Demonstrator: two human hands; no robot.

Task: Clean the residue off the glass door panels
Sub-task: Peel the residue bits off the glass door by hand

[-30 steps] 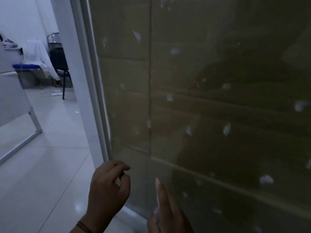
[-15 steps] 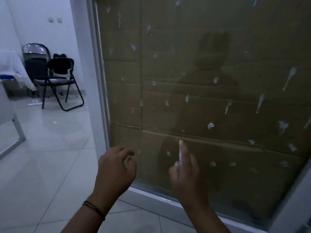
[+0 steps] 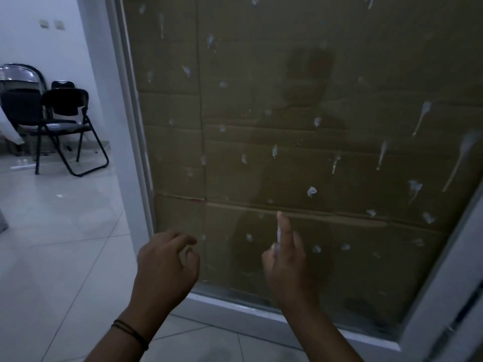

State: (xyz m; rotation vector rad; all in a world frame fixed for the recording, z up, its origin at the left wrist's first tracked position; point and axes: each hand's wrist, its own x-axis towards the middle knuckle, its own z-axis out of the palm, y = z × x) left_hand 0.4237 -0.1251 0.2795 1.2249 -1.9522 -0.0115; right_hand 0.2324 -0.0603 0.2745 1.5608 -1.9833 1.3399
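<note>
Here, the glass door panel (image 3: 300,142) fills most of the view from about 12 o'clock round to 4 o'clock, set in a white frame (image 3: 130,142), with brown cardboard showing behind the glass. White residue spots (image 3: 311,191) and longer streaks are scattered all over the pane. At 6 o'clock the right hand (image 3: 287,259) reaches up to the lower part of the pane with its forefinger straight and raised; a small whitish scrap (image 3: 278,235) sits along that finger, seemingly pinched between it and the thumb, though the dim light makes this uncertain. At 7 o'clock the left hand (image 3: 164,265) hovers near the pane's lower left corner, fingers loosely curled and holding nothing, a dark band at the wrist. At 9 o'clock, well apart from the door, black folding chairs (image 3: 65,126) stand on the pale tiled floor (image 3: 60,244).
</note>
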